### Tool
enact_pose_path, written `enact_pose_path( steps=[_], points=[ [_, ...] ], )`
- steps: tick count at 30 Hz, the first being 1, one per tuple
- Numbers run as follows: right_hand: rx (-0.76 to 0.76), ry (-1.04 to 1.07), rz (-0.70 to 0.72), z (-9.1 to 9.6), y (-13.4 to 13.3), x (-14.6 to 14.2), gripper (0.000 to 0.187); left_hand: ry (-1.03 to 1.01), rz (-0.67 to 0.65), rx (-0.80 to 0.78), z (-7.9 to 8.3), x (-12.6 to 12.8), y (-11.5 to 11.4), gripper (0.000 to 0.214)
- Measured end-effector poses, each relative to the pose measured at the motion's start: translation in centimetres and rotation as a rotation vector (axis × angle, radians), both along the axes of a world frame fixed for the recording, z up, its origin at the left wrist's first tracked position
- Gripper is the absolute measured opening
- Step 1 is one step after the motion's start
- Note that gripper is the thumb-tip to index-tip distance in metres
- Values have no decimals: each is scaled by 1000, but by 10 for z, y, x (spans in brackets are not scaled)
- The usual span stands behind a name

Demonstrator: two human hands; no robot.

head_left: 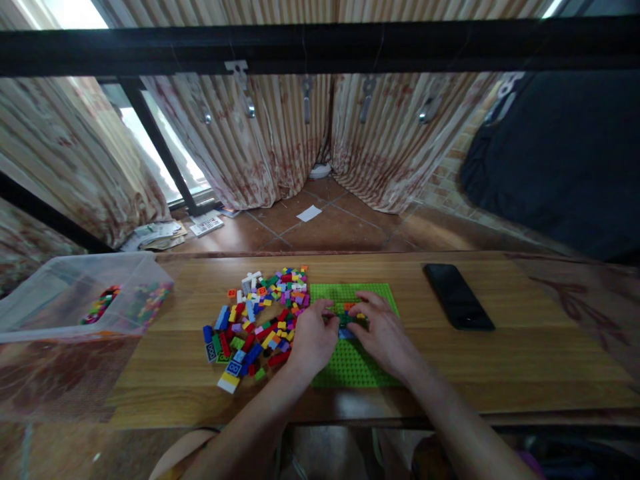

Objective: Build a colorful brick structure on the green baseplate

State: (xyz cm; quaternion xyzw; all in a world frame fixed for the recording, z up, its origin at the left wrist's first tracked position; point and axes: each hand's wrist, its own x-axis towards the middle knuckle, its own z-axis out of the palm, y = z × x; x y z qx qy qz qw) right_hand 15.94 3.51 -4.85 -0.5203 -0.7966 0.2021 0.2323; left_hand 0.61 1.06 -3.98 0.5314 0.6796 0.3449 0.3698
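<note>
A green studded baseplate lies on the wooden table, with a small build of toy bricks in green, orange, yellow and blue near its middle. My left hand is over the plate's left edge, fingers curled beside the build; whatever may be between its fingertips is too small to make out. From the other side, my right hand bends its thumb and fingers round the build's right part, covering some of it. Left of the plate spreads a pile of loose toy bricks in many colours.
A black phone lies on the table's right side. At the far left stands a clear plastic box with more bricks inside. Beyond the table are a black rail, striped curtains and a tiled floor with papers.
</note>
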Motion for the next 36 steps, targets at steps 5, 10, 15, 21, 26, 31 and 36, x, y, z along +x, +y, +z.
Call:
enact_pose_path(
  steps=[5, 10, 15, 21, 26, 31, 36],
  points=[
    [10, -45, 10, 7, -4, -3, 7, -19, -18, 19, -1, -1, 0, 33],
    [23, -107, -17, 7, -7, -5, 17, -30, -21, 37, -3, -2, 0, 33],
    [23, -101, 26, 10, -11, -6, 18, -54, 6, 27, -8, -2, 2, 34],
    [-1, -96, 95, 11, -9, 0, 6, -56, 30, 52, -12, -2, 5, 36],
    [1, -70, 64, 4, -5, 5, 7, -58, 23, 21, -10, -3, 5, 35],
    [17, -67, 77, 3, -5, 5, 8, -72, 23, 21, -8, -2, 3, 35],
    [27, -103, 76, 6, -6, 4, 7, -85, 17, 21, -7, -2, 3, 35]
  ],
)
